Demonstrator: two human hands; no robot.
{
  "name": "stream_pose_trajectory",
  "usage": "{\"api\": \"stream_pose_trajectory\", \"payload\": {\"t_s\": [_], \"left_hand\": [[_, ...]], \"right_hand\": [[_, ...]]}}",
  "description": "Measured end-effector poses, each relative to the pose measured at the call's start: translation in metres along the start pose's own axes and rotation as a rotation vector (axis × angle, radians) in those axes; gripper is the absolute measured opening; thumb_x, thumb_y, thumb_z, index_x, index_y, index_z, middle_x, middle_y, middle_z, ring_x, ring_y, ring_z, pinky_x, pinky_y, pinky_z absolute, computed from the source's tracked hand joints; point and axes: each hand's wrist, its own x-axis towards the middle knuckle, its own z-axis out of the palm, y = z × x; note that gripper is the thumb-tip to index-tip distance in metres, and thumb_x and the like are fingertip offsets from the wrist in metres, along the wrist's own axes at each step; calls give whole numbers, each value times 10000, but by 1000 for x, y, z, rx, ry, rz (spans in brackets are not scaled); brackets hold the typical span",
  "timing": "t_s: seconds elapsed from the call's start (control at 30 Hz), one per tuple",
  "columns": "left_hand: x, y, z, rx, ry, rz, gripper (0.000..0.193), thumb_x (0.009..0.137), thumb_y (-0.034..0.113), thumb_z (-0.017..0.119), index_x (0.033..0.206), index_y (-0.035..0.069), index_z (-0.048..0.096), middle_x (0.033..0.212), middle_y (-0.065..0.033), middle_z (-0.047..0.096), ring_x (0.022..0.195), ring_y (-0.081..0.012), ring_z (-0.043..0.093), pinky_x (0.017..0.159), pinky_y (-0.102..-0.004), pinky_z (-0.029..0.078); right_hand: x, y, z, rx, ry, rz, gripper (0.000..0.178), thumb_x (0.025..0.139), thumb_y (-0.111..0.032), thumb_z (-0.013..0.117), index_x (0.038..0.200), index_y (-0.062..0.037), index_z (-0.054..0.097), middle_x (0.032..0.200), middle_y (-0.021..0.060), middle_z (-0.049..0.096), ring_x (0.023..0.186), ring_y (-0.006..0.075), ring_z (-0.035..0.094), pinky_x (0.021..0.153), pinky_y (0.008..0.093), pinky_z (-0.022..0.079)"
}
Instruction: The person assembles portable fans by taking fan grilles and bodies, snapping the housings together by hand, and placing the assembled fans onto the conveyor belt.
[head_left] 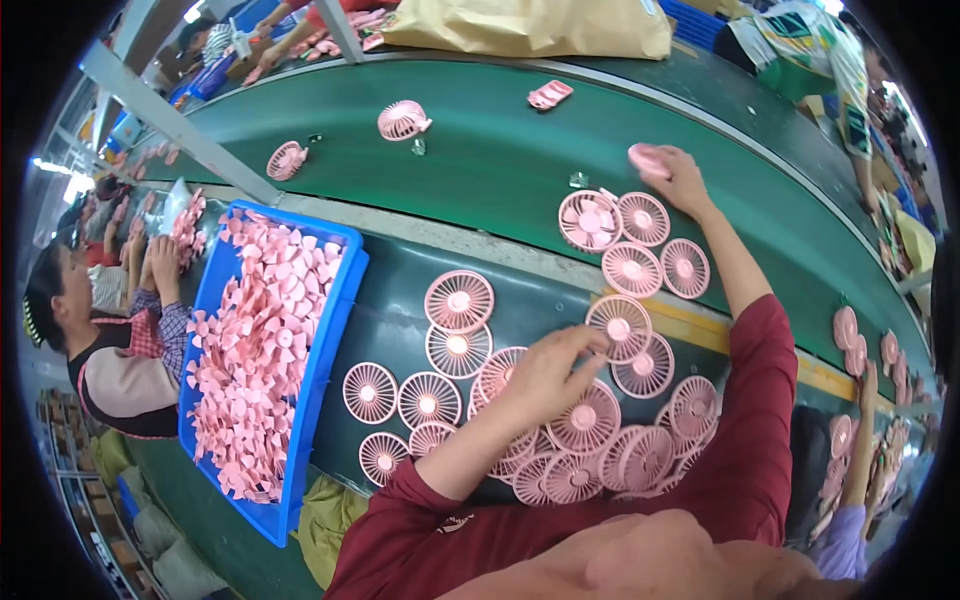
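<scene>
My right hand reaches over the green conveyor belt, closed round a smooth pink rounded part; its exact kind is hidden by my fingers. Nearer me, my left hand has its fingertips at the left rim of a round pink fan grille, which overlaps another grille below it. Beneath and around that hand, several more slotted pink grilles lie on the dark green table, some piled up near my body. Just past the table edge, a pink fan piece with blades sits beside several grilles on the belt.
A blue tray full of pink fan blades stands at the left. Pink fan pieces and a pink casing lie farther along the belt. A metal post slants across the upper left. Co-workers work on both sides.
</scene>
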Motion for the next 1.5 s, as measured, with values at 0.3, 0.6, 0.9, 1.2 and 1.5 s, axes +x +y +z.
{"api": "stream_pose_trajectory", "payload": {"t_s": [0.3,0.6,0.9,1.2,1.5], "left_hand": [[1,13,-5,22,113,49,209,909,116,607,1097,26,623,1000,-136,681,946,-273,664,833,-370,511],[19,44,-57,239,209,168,260,914,173,601,1117,12,623,1096,-202,652,1033,-378,617,898,-429,477],[149,-42,-54,560,165,148,363,876,91,538,1231,57,603,1263,-188,606,1185,-373,561,1011,-444,439],[189,-49,-44,725,72,2,185,920,262,571,1022,114,617,935,-147,710,919,-368,664,769,-486,513],[91,-37,-95,503,590,281,257,967,178,500,1102,20,652,937,-222,665,893,-402,637,797,-475,494]], "right_hand": [[-86,-117,-105,607,-668,-11,427,812,-211,743,1222,-115,675,1276,106,599,1192,248,556,1054,365,411],[-123,-95,-142,521,-207,125,366,816,-205,773,1128,-32,690,1070,120,702,954,220,674,838,330,518],[-153,-89,-135,460,-370,345,283,879,-237,676,1085,-46,703,917,149,710,807,214,674,745,351,519],[-157,-133,-137,493,-263,255,388,883,-358,702,1025,2,694,940,195,691,836,306,680,747,365,510],[-150,-195,-108,289,-344,-63,256,821,-239,723,957,-23,702,926,201,679,876,387,641,780,472,505]]}}
